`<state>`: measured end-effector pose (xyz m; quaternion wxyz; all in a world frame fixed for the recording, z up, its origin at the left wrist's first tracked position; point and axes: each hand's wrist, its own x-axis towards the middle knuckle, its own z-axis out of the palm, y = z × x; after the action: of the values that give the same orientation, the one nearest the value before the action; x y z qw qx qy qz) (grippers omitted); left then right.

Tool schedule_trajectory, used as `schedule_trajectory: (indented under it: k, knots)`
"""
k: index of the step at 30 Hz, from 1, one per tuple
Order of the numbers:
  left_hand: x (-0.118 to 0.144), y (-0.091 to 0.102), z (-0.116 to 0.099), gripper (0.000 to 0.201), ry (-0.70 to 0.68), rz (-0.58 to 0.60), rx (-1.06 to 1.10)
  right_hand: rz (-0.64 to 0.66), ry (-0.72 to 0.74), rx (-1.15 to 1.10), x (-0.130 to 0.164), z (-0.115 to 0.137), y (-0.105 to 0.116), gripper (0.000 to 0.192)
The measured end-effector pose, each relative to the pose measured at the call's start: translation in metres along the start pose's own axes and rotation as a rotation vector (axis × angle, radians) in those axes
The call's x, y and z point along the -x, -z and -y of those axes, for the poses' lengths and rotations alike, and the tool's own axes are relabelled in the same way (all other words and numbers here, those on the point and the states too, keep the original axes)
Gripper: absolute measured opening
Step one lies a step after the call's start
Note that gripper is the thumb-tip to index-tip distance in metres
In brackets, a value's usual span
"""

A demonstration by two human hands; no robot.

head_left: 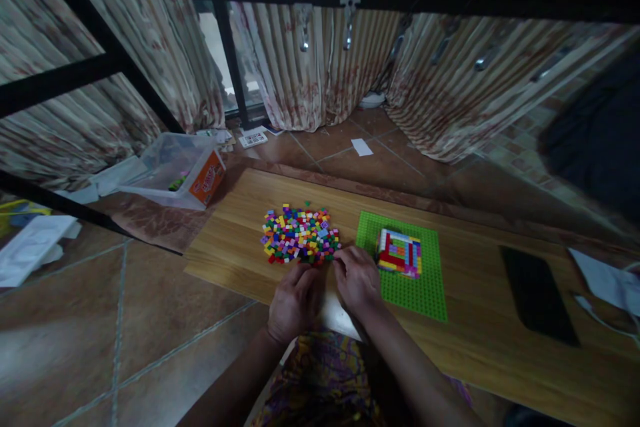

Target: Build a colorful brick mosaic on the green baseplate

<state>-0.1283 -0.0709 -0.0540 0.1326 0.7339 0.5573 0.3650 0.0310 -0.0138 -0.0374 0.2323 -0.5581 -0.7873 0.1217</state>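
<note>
Left hand (294,300): curled at the near edge of the brick pile (300,235); I can't tell its grip.
Right hand (356,278): fingers pinched together beside the baseplate (425,283) (contents hidden).
Tip: I'd pick one brick, keep the mosaic (399,253) unbumped.

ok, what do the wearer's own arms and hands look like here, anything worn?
Both are bare: the left hand and right hand show no gloves, and no rings or watch can be made out in the dim picture. The forearms are uncovered as far as the frame's lower edge, with no sleeves in view. No cables or markings. Between the arms lies a garment with a multicoloured pattern.
</note>
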Motion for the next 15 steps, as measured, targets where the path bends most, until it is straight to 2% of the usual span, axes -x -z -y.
schedule_trajectory:
  k: [11, 15]
  knots:
    - [-0.003, 0.003, -0.003, 0.015, -0.009, -0.003, -0.029, 0.078, -0.006, 0.109, 0.0, 0.012, 0.006, 0.018]
    - [-0.005, 0.003, -0.003, 0.015, -0.031, -0.008, -0.052, 0.055, -0.015, -0.008, 0.007, 0.012, 0.011, 0.021]
